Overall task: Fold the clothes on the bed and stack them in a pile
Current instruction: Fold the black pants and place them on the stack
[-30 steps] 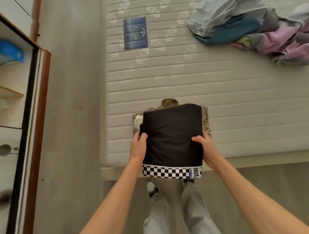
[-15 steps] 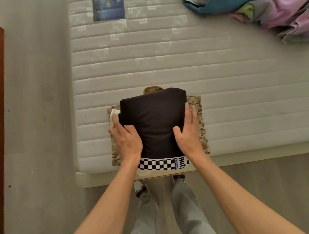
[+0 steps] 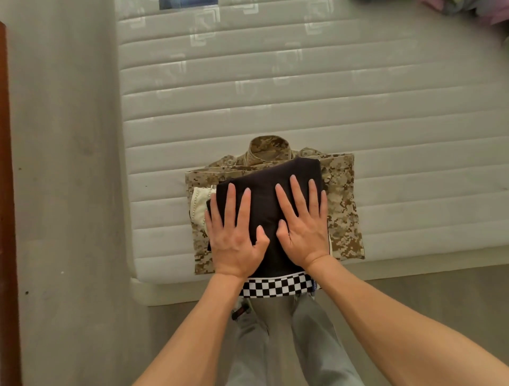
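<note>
Far left, grey floor (image 3: 63, 193) beside the bare mattress (image 3: 275, 104). A cream garment (image 3: 199, 204) peeks from the stack's left side. Left hand (image 3: 234, 234) lies flat, fingers straight, pressing the folded black garment (image 3: 264, 198); right hand (image 3: 303, 228) does likewise alongside. Its checkered band (image 3: 278, 286) overhangs the near edge. Underneath, the folded camouflage shirt (image 3: 341, 209) spreads out right.

A bare, off-white quilted mattress (image 3: 303, 96) with horizontal stitched bands and faint square motifs fills the upper and right field. A dark blue label (image 3: 187, 3) sits at its far edge. Grey, matte flooring (image 3: 63, 193) runs along the left and near sides. A reddish-brown wooden edge (image 3: 7, 220) borders the far left. Lighting is soft and even.
</note>
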